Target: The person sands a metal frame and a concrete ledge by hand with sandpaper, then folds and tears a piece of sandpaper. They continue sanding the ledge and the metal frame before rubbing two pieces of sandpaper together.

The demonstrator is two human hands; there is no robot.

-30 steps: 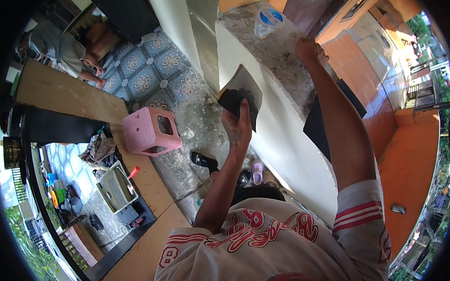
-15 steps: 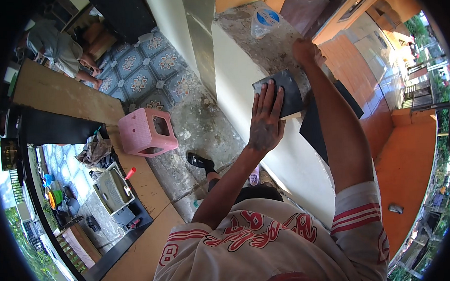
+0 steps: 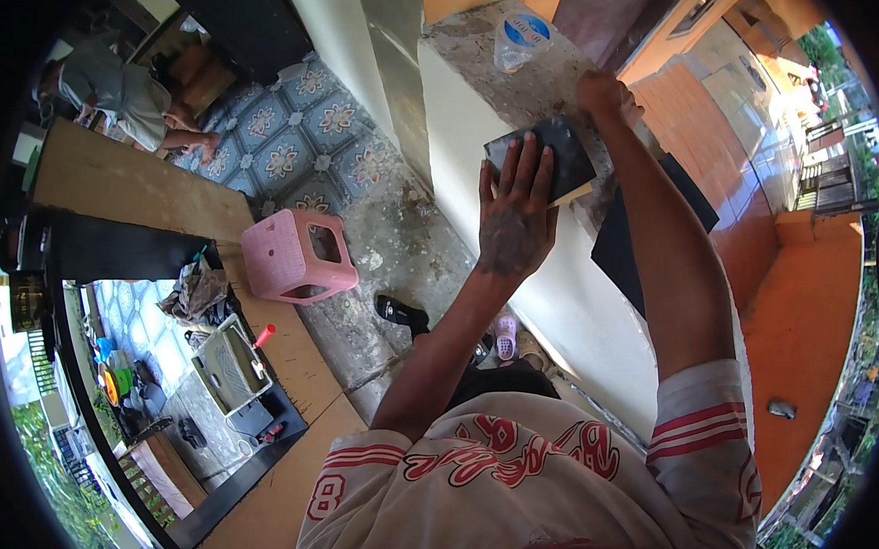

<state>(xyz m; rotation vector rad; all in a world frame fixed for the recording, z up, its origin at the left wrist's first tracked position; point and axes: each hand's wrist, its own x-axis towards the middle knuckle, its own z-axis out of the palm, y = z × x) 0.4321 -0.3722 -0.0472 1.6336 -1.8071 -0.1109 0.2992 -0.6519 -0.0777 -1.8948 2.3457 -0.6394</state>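
Note:
My left hand (image 3: 517, 219) lies with fingers stretched over the face of a dark square tile (image 3: 563, 154), whose pale edge shows along its near side. The tile is at the top of a low wall, over its rough concrete ledge (image 3: 490, 65). Beyond the tile, my right hand (image 3: 608, 96) is closed with curled fingers near the ledge's outer edge; what it grips, if anything, is hidden. A second dark flat piece (image 3: 618, 254) sits below my right forearm, partly covered by it. A clear plastic cup with a blue label (image 3: 523, 34) rests farther along the ledge.
A pink plastic stool (image 3: 289, 256) stands on the floor to the left. Behind it runs a wooden-topped partition (image 3: 302, 352) with an opening showing a tray (image 3: 232, 369) with a red-handled tool (image 3: 264, 335). Another person (image 3: 123, 92) crouches at the upper left on patterned tiles.
My left hand and the tile have shifted slightly up and left, and the tile has turned a little. My right hand stays closed near the same spot. The other person's hand has moved slightly.

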